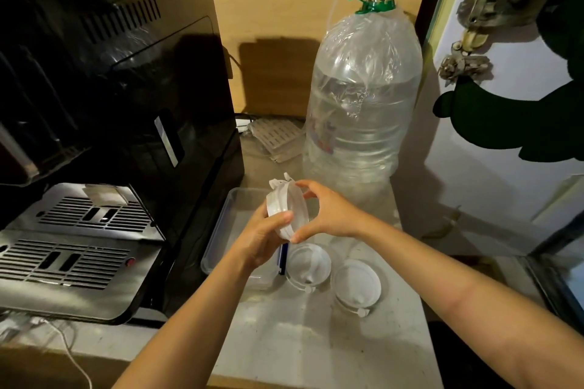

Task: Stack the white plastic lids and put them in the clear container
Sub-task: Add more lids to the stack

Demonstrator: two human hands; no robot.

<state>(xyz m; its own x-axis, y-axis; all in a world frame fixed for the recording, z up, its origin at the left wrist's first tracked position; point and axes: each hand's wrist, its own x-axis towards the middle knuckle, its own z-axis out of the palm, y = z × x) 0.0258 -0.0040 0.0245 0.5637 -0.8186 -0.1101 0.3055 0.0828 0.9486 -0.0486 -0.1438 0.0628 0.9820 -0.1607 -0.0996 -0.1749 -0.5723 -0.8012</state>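
I see both hands, left hand [262, 238] and right hand [328, 215], fingers gripping the lid stack [286, 210] (count unclear) above the clear container [221, 230]; two lids [308, 265] below them on the desk [316, 341].

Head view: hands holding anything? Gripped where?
Both: left hand and right hand pinch a tilted stack of white lids by its rims.

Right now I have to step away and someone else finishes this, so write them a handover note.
Left hand and right hand together hold a small stack of white lids on edge above the clear container.
Two more lids lie flat on the counter: one beside the container, one further right.
Done: some lids stacked.
Left: add those two, then set the stack in the container.
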